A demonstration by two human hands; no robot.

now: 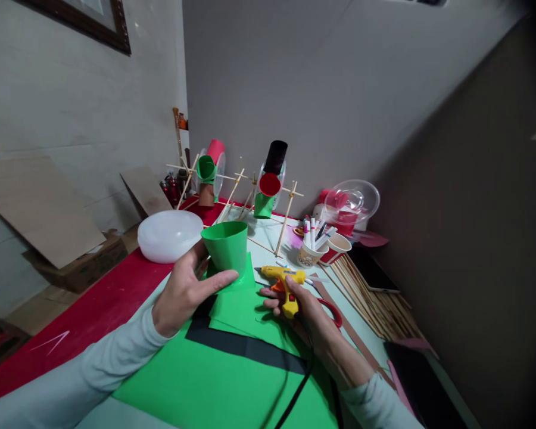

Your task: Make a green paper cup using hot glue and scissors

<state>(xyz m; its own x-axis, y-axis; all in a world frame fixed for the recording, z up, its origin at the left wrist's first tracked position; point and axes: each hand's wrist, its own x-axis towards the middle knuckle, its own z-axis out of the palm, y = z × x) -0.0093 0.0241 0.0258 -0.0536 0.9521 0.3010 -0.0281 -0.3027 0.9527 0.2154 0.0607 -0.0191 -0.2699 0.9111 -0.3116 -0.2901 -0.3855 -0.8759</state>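
Observation:
My left hand [185, 290] is closed round a green paper cone cup [226, 245], holding it upright with its wide mouth up, just above green paper sheets [232, 381]. My right hand [306, 313] grips a yellow hot glue gun [284, 280]; its nozzle points left toward the cup's base, a short gap away. The gun's black cord [295, 390] runs back toward me across the sheets. A black paper strip [245, 345] lies between the green sheets. Red scissors [333, 311] lie partly hidden behind my right hand.
A stick frame [245, 196] carrying green, red and black paper cups stands at the back. A white dome [170, 235] sits at left on the red table cover. Paper cups of markers [315, 241], wooden sticks [366, 295], a clear plastic container [355, 199] and a dark tablet [422, 381] lie right.

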